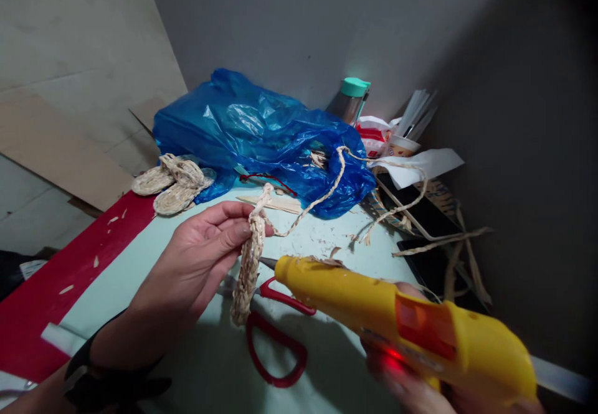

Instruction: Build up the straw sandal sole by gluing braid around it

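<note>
My left hand (196, 258) pinches a coiled piece of braided straw (247, 264) between thumb and fingers and holds it on edge above the pale green table (196, 364). A loose braid runs from it up toward the blue plastic bag (261, 134). My right hand (411, 383), mostly hidden at the bottom right, grips a yellow glue gun (397, 320). Its metal nozzle points left and sits just beside the straw piece. A red light glows under the gun.
Red-handled scissors (275, 339) lie on the table under the gun. Two small woven straw slippers (172, 183) sit at the left by the bag. A green-capped flask (350, 96), paper cups, straw strips and a black tray crowd the right, by the grey wall.
</note>
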`<state>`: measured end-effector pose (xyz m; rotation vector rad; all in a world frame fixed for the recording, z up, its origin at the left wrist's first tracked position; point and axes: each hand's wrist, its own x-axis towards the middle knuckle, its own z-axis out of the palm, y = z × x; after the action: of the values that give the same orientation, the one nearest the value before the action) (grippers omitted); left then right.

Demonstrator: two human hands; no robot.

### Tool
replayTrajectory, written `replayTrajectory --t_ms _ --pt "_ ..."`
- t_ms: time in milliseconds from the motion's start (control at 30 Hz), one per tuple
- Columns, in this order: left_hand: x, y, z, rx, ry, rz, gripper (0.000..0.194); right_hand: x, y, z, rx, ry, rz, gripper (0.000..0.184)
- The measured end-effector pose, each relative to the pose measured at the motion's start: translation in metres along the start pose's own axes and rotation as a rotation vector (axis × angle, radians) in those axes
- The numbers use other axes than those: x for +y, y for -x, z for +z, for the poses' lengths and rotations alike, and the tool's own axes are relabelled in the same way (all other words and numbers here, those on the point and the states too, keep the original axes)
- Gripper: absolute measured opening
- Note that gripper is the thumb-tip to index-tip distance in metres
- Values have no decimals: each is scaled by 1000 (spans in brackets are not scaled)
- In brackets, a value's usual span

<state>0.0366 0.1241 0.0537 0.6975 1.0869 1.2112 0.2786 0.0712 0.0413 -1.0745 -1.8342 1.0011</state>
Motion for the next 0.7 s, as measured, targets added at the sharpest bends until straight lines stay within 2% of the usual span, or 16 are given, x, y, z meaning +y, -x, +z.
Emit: replayTrajectory --t_ms 133,200,300,367,467,567,700 --pt "-2 -1 -2 -16 11 10 8 4 16 -5 86 61 110 27" --pt "-2 -2 -3 -27 18 18 9 0 18 -4 160 46 229 23" --pt "-3 -5 -6 -4 20 58 10 -9 5 0 147 -290 460 43" --pt "-4 -8 -8 35 12 89 13 -13 -6 2 130 -601 477 47" --pt "-4 -10 -12 53 -12 120 19 -9 -12 1 286 -822 444 36" --pt "-4 -7 -13 34 -37 151 22 9 3 -1 436 -802 579 37" --pt "-8 3 -10 -6 -129 176 23 38 33 -5 402 -634 659 50"
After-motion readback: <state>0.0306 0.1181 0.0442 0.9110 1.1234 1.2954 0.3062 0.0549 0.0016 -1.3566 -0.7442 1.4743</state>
